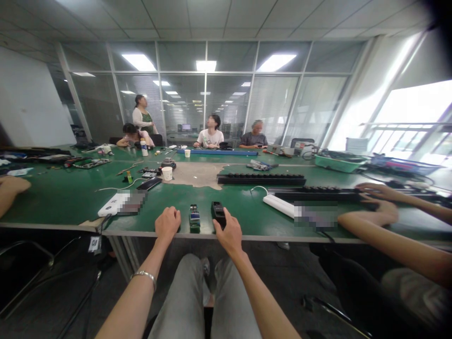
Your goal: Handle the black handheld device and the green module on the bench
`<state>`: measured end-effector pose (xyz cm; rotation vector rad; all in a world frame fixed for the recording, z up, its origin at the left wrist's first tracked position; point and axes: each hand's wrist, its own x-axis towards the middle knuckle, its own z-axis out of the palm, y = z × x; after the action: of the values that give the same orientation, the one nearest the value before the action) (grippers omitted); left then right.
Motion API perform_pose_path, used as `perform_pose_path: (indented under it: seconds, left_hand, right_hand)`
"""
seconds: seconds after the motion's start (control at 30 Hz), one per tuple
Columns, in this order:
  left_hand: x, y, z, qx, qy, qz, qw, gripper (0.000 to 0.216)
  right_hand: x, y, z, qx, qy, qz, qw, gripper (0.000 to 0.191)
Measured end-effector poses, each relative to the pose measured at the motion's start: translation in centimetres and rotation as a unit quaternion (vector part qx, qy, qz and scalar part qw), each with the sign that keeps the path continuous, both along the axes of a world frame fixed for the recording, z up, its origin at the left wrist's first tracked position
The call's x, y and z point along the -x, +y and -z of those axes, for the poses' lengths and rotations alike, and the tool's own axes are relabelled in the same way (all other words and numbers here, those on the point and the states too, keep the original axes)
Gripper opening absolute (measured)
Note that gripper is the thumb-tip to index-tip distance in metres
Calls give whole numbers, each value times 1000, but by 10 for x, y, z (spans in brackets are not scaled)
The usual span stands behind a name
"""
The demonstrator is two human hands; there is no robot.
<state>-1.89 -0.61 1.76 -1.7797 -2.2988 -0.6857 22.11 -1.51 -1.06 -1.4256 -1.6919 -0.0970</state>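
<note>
My left hand (pixel 167 225) rests at the table's front edge with its fingers curled in; whatever may be inside them is hidden. Just to its right a small green circuit board assembly (pixel 194 218) with a blue component stands on the table, apart from both hands. My right hand (pixel 229 232) grips the near end of a black plastic housing (pixel 218 213), thumb on the left side and fingers on the right. The housing's far end shows dark recesses. Both forearms reach in over my lap, a silver bracelet on the left wrist.
On the green table (pixel 183 197) lie a white power strip (pixel 280 206), another white power strip (pixel 113 203), a black phone (pixel 149 183), a paper cup (pixel 167 173) and long black rails (pixel 261 179). A neighbour's hands (pixel 379 207) work at the right; another person's hand (pixel 14 186) is at left. People sit opposite.
</note>
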Motion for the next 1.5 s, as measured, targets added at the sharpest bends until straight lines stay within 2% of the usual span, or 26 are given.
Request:
perform_pose_path:
  seconds: [0.13,0.33,0.6,0.7,0.93,1.1,1.2,1.33,1.5]
  left_hand:
    - [-2,-1,-2,2,2,-4,1000,35]
    - [-3,-3,-2,0,2,-6,1000,35]
    - [-5,-4,-2,-6,-4,-9,1000,34]
    - [-6,-4,-2,-9,-3,-12,1000,34]
    - [-4,-2,0,-12,-6,-6,1000,34]
    - [-3,-2,1,-16,-8,-8,1000,34]
    - [-3,-3,1,-12,-12,-9,1000,34]
    - [-2,-3,0,-6,-19,-12,1000,34]
    - [-1,-3,1,-10,-23,-6,1000,36]
  right_hand:
    - [1,-7,0,4,-39,12,999,62]
    - [4,-16,0,-24,-37,12,999,87]
    - [8,-16,-1,-13,-38,32,999,89]
    - [10,-14,0,-7,-32,55,998,86]
    - [11,-11,1,9,-23,77,997,58]
    - [15,-14,-18,68,65,73,993,57]
    - [29,-19,-37,40,106,41,993,60]
    - [58,-24,-53,13,101,3,995,62]
    - [81,-26,-54,43,52,10,998,60]
